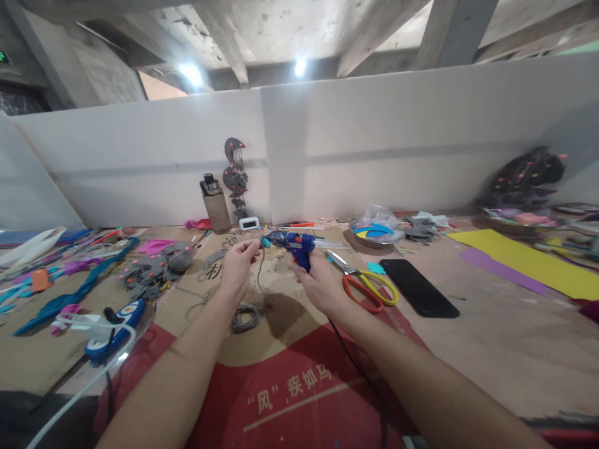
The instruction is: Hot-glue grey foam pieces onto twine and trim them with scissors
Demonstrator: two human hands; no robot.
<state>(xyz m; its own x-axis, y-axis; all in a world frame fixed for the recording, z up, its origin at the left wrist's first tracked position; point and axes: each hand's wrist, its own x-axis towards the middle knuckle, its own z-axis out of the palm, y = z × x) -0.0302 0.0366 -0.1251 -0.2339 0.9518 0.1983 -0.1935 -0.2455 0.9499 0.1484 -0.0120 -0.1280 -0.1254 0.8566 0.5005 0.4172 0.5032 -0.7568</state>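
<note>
right hand (318, 284): wrapped tight around the handle of the blue glue gun (294, 242), fingers closed all the way on it, gun held up off the table

glue gun: roughly centre of the view, just above the cardboard (281, 349), teal nozzle pointing over toward the left hand

left hand (238, 265): thumb and fingertips pressed together right at the nozzle tip. If there's a little bit pinched in there, it's too small for me to make out

cord (355, 362): black, drops from the gun under the right wrist and runs back along the red part of the cardboard toward the body

grey coil (244, 317): small loop of wire or string lying on the cardboard, just under the left wrist

scissors (362, 284): orange and yellow handles, flat on the table just right of the right hand, blades pointing back toward the gun

phone (418, 287): black, screen dark, lying near the scissors on their right side

power strip (116, 324): blue and white, near the left forearm with a white plug in it

bottle (216, 206): brownish, upright against the white wall behind the hands

yellow sheet (524, 259): flat, well off to the right
</note>
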